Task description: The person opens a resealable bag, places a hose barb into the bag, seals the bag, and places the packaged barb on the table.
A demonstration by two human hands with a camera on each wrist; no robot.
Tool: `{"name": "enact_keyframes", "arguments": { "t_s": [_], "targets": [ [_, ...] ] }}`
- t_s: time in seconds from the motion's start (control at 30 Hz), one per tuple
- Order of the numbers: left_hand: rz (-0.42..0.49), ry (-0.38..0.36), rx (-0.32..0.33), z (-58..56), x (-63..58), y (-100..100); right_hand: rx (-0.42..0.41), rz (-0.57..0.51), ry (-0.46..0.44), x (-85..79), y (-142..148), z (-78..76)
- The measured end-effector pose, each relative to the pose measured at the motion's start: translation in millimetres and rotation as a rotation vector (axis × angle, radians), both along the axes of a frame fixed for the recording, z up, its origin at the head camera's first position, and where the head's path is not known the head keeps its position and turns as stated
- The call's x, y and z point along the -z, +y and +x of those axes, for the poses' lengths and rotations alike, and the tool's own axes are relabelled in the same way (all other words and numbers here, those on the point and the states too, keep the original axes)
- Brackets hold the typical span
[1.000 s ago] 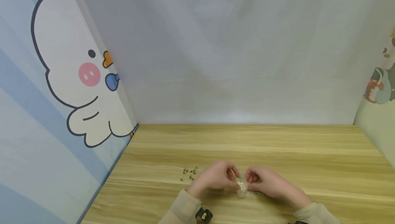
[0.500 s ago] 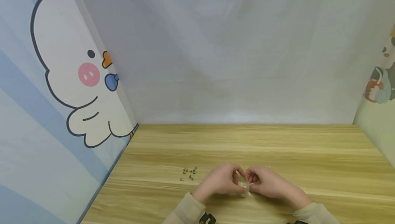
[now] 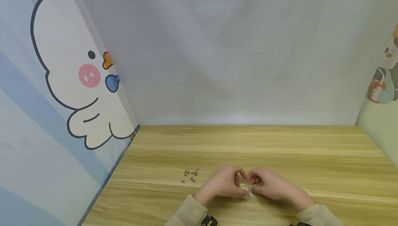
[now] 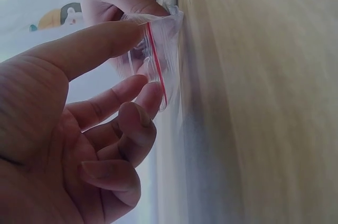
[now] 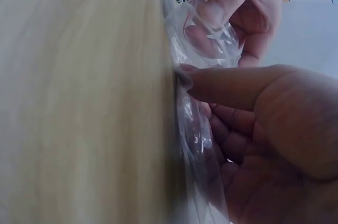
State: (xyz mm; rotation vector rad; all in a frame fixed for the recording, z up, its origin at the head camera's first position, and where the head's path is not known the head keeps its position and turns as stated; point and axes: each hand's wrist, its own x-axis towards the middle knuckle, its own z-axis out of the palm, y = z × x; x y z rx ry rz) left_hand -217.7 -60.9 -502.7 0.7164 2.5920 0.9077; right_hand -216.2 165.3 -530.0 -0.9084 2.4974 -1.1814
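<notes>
Between my two hands is a small clear zip bag (image 3: 247, 187), its red seal line (image 4: 156, 60) showing in the left wrist view. My left hand (image 3: 226, 181) grips the bag near its seal, thumb at one end of the line and fingertips at the other. The remaining fingers curl loosely. Farther along the bag, my right hand (image 3: 271, 184) pinches the clear plastic (image 5: 196, 134) between thumb and curled fingers, low over the table. Part of the plastic trails past the right palm. Left of the hands lie several small metal pieces (image 3: 191, 173), too small to make out.
The wood-grain table (image 3: 248, 146) stretches to a pale grey cloth (image 3: 236, 63) at the back. A printed cartoon panel (image 3: 68, 74) borders it on the left, and another printed panel (image 3: 380, 115) on the right.
My left hand has moved slightly right, closer to my right hand, and taken a wider grip around the bag near its seal. My right hand has stayed almost still.
</notes>
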Motion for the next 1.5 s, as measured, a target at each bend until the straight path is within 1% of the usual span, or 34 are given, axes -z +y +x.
{"name": "enact_keyframes", "arguments": {
  "t_s": [0.3,0.4,0.53,0.67,0.73,0.83,0.97,1.07,1.17,1.23,1.33,1.5],
  "targets": [
    [0.035,-0.035,0.008,-4.1,-2.0,-4.4,-0.008,-0.010,0.012,-0.9,2.6,-0.5],
    [0.053,-0.049,0.006,-5.5,-5.6,-8.0,-0.008,-0.010,0.018,-0.2,2.8,-1.0],
    [0.088,-0.061,-0.029,-9.0,-13.8,-22.0,-0.014,-0.010,0.031,1.6,1.6,-1.8],
    [0.123,-0.041,-0.089,-17.1,-18.6,-50.4,-0.012,-0.020,0.024,3.3,-0.2,-1.6],
    [0.130,-0.025,-0.116,-21.7,-18.6,-68.3,-0.006,-0.024,0.017,3.7,-0.7,-1.3],
    [0.144,-0.009,-0.138,-28.3,-16.4,-96.6,0.001,-0.029,0.012,3.9,-0.6,-0.4],
    [0.170,-0.009,-0.151,-34.8,-11.6,-134.4,0.009,-0.031,0.009,4.0,-0.7,0.3],
    [0.180,-0.025,-0.156,-38.5,-10.1,-161.9,0.012,-0.027,0.004,3.2,-1.7,-0.1],
    [0.158,-0.023,-0.159,-41.7,-11.6,-185.9,0.014,-0.024,0.007,3.2,-2.6,-0.5],
    [0.141,-0.017,-0.160,-43.3,-13.0,-198.9,0.012,-0.028,0.013,3.2,-2.7,-0.4],
    [0.113,-0.008,-0.159,-45.1,-14.1,-213.2,0.012,-0.029,0.020,3.7,-2.2,-0.1],
    [0.112,-0.042,-0.147,-44.9,-16.1,-227.5,0.013,-0.024,0.010,4.1,-1.0,-0.3]
  ]
}}
